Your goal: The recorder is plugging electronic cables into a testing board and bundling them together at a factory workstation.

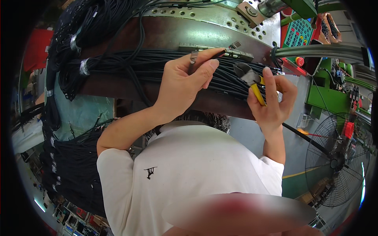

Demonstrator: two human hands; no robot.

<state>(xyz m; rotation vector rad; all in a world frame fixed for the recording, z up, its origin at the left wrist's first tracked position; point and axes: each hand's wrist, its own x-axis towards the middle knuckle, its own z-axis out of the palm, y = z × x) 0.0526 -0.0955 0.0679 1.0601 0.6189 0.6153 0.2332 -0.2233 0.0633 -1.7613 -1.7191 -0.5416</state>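
My left hand (183,78) is closed on a thin black cable (219,54), pinched between thumb and fingers. From its far end a small silvery metal connector (235,45) sticks out to the right. My right hand (274,94) is wrapped round the yellow handles of a pair of cutting pliers (256,92). Their dark jaws point up and left, apart from the held cable. Under both hands runs a long bundle of black cables (130,63) across a dark brown bench (106,87).
A slotted metal bar (244,56) lies behind the cables, before a perforated metal plate (189,13). More cables (75,165) hang in a thick mass at left. At right are a green keypad panel (299,33), a red knob (300,61) and a large caged fan (337,161).
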